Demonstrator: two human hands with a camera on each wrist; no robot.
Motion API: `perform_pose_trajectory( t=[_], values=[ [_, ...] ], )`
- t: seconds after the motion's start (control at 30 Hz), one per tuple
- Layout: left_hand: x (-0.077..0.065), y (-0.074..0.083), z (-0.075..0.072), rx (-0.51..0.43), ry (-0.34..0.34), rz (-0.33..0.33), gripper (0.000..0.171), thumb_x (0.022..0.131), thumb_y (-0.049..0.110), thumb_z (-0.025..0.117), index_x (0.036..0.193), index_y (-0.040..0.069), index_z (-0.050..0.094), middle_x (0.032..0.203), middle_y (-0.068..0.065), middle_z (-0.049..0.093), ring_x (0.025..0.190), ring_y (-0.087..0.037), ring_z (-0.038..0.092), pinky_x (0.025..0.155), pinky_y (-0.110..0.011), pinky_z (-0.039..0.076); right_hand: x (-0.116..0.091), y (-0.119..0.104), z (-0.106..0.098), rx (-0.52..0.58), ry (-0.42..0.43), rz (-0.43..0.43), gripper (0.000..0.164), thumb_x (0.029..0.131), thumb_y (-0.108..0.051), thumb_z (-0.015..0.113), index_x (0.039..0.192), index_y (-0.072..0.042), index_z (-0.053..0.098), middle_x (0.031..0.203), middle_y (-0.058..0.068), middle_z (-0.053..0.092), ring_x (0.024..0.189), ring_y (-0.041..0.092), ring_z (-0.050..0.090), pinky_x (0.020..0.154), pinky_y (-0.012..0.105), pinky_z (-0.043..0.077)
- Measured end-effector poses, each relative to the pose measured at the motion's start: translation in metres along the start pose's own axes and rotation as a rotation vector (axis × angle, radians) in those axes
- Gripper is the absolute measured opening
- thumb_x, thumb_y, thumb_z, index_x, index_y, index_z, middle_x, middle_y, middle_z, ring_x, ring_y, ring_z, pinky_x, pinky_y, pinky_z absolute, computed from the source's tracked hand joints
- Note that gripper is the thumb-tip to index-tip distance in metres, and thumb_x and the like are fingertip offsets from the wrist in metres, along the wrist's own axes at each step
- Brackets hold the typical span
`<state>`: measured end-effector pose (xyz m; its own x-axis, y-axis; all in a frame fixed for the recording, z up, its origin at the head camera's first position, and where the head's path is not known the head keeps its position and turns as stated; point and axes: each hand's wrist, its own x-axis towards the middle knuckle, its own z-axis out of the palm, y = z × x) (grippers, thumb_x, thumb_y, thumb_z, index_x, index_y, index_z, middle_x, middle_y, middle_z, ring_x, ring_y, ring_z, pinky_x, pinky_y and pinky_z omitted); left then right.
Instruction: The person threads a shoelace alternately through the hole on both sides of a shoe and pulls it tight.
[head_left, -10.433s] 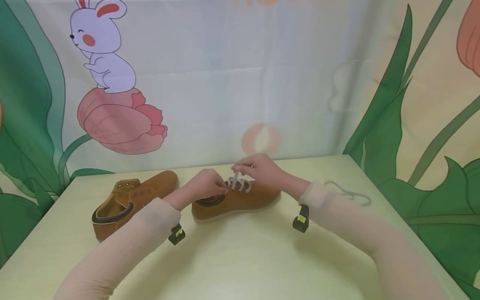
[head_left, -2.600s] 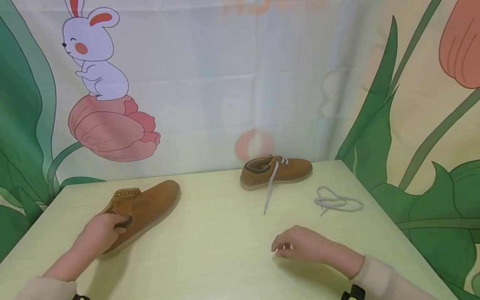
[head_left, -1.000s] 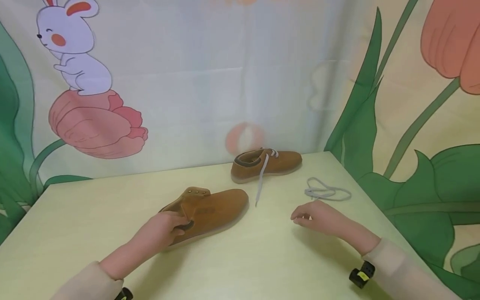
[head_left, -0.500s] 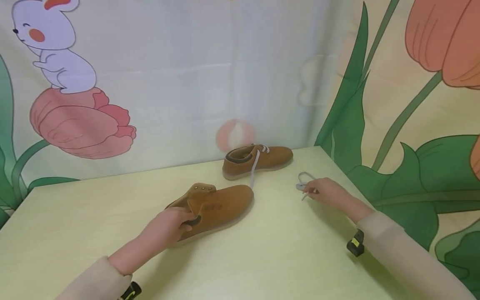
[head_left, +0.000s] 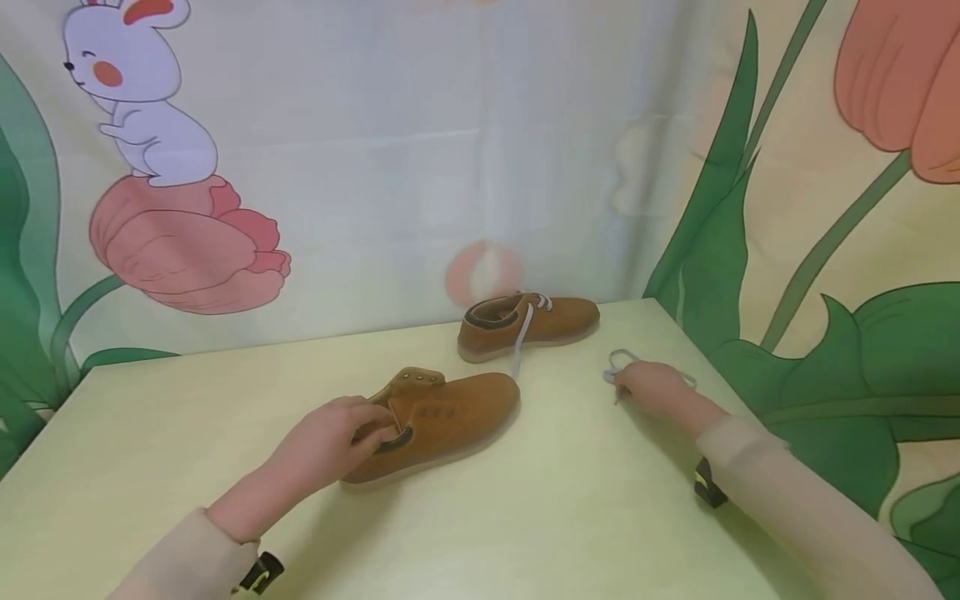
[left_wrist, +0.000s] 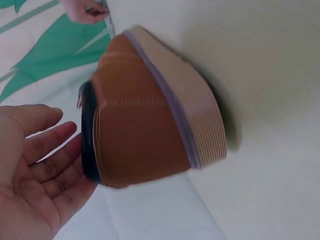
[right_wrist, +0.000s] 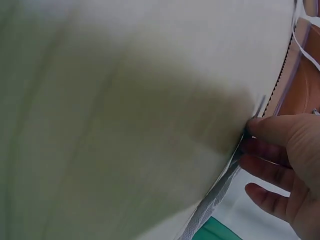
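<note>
A brown unlaced shoe (head_left: 457, 417) stands mid-table, toe pointing right. At its collar is my left hand (head_left: 337, 442), fingers loosely bent around the opening; the left wrist view shows the thumb and fingers spread beside the dark padded heel rim. My right hand (head_left: 656, 387) is down at the right of the table, thumb and forefinger pinching a grey shoelace (head_left: 621, 357). In the right wrist view a flat length of that lace runs below the fingertips, its tip poking out past the thumb.
Behind, against the curtain (head_left: 375, 208), stands a second brown shoe (head_left: 562, 321), partly laced. One grey lace end (head_left: 521, 342) hangs down its side toward the nearer shoe's toe. The pale yellow table (head_left: 525, 517) has its right edge close to my right hand.
The left hand has brought the unlaced shoe from the left to mid-table, then loosened its grip. The right hand has moved forward to the loose lace and pinched it. The other shoe was earlier set at the back.
</note>
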<state>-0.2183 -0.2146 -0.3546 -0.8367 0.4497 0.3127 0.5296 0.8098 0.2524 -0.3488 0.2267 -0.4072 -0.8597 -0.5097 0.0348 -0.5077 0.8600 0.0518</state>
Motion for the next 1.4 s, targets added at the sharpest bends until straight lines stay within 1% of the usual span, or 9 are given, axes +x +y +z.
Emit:
perform_pose_trajectory(
  t=[0.13, 0.37, 0.53, 0.7, 0.93, 1.07, 1.17, 1.3, 1.4],
  values=[
    [-0.002, -0.004, -0.006, 0.005, -0.019, -0.037, 0.013, 0.089, 0.011, 0.069, 0.102, 0.01, 0.074, 0.091, 0.003, 0.072, 0.082, -0.01, 0.062, 0.075, -0.033, 0.054, -0.006, -0.003, -0.003, 0.08, 0.06, 0.013, 0.01, 0.093, -0.006, 0.061, 0.088, -0.007, 0.069, 0.087, 0.008, 0.067, 0.078, 0.022, 0.063, 0.069, 0.037, 0.053],
    [0.0, -0.008, -0.01, -0.004, -0.033, -0.058, 0.016, 0.09, 0.011, 0.067, 0.103, 0.005, 0.073, 0.093, -0.003, 0.072, 0.083, -0.014, 0.064, 0.077, -0.037, 0.055, -0.014, -0.018, -0.043, 0.609, 0.131, 0.145, 0.015, 0.1, -0.01, 0.053, 0.102, 0.001, 0.063, 0.102, 0.019, 0.071, 0.098, 0.032, 0.066, 0.09, 0.049, 0.052],
    [0.01, -0.006, -0.01, -0.02, -0.061, -0.048, 0.015, 0.091, 0.012, 0.067, 0.103, 0.005, 0.073, 0.092, -0.003, 0.072, 0.081, -0.014, 0.063, 0.077, -0.036, 0.055, -0.017, -0.029, -0.086, 0.929, 0.161, 0.147, 0.022, 0.103, -0.012, 0.049, 0.111, 0.007, 0.055, 0.097, 0.012, 0.073, 0.09, 0.013, 0.069, 0.088, 0.033, 0.056],
    [0.025, 0.0, -0.009, -0.032, -0.135, -0.019, 0.009, 0.092, 0.013, 0.066, 0.095, 0.006, 0.071, 0.079, 0.001, 0.065, 0.072, -0.01, 0.053, 0.068, -0.029, 0.048, -0.024, -0.043, -0.136, 1.095, 0.216, 0.12, 0.019, 0.104, -0.017, 0.048, 0.109, 0.0, 0.053, 0.086, -0.011, 0.07, 0.086, 0.002, 0.068, 0.083, 0.02, 0.055],
    [0.052, 0.007, -0.006, -0.03, -0.192, 0.005, 0.018, 0.092, 0.016, 0.067, 0.103, 0.002, 0.073, 0.074, 0.001, 0.065, 0.065, -0.01, 0.048, 0.063, -0.025, 0.042, -0.031, -0.067, -0.185, 1.282, 0.276, 0.036, 0.008, 0.101, -0.017, 0.053, 0.097, -0.012, 0.057, 0.074, -0.008, 0.063, 0.072, 0.008, 0.064, 0.078, 0.021, 0.055],
    [0.064, 0.01, 0.001, -0.051, -0.213, -0.007, 0.015, 0.092, 0.017, 0.068, 0.096, 0.004, 0.074, 0.093, -0.006, 0.075, 0.071, -0.013, 0.06, 0.068, -0.026, 0.045, -0.031, -0.086, -0.18, 1.256, 0.199, 0.008, 0.009, 0.101, -0.014, 0.05, 0.096, -0.012, 0.057, 0.069, -0.006, 0.053, 0.065, 0.009, 0.053, 0.071, 0.024, 0.053],
    [0.07, 0.012, 0.008, -0.067, -0.219, -0.001, 0.02, 0.09, 0.016, 0.069, 0.073, 0.007, 0.067, 0.105, -0.01, 0.076, 0.076, -0.015, 0.064, 0.068, -0.025, 0.043, -0.026, -0.099, -0.163, 1.208, 0.128, 0.002, 0.01, 0.1, -0.013, 0.05, 0.1, -0.006, 0.056, 0.067, -0.005, 0.048, 0.063, 0.009, 0.048, 0.068, 0.025, 0.05],
    [0.076, 0.015, 0.015, -0.109, -0.257, -0.074, 0.033, 0.088, 0.015, 0.072, 0.059, 0.009, 0.055, 0.076, -0.002, 0.068, 0.06, -0.009, 0.046, 0.059, -0.021, 0.033, -0.015, -0.116, -0.135, 1.16, 0.059, 0.025, 0.016, 0.1, -0.013, 0.052, 0.104, 0.001, 0.057, 0.067, -0.004, 0.046, 0.061, 0.009, 0.045, 0.065, 0.024, 0.048],
    [0.077, 0.016, 0.019, -0.13, -0.278, -0.145, 0.027, 0.087, 0.015, 0.072, 0.063, 0.007, 0.063, 0.062, 0.004, 0.053, 0.057, -0.008, 0.036, 0.057, -0.02, 0.032, -0.006, -0.131, -0.113, 1.108, 0.026, 0.028, 0.017, 0.099, -0.014, 0.055, 0.102, 0.001, 0.061, 0.072, -0.004, 0.051, 0.062, 0.011, 0.046, 0.063, 0.024, 0.048]
  ],
)
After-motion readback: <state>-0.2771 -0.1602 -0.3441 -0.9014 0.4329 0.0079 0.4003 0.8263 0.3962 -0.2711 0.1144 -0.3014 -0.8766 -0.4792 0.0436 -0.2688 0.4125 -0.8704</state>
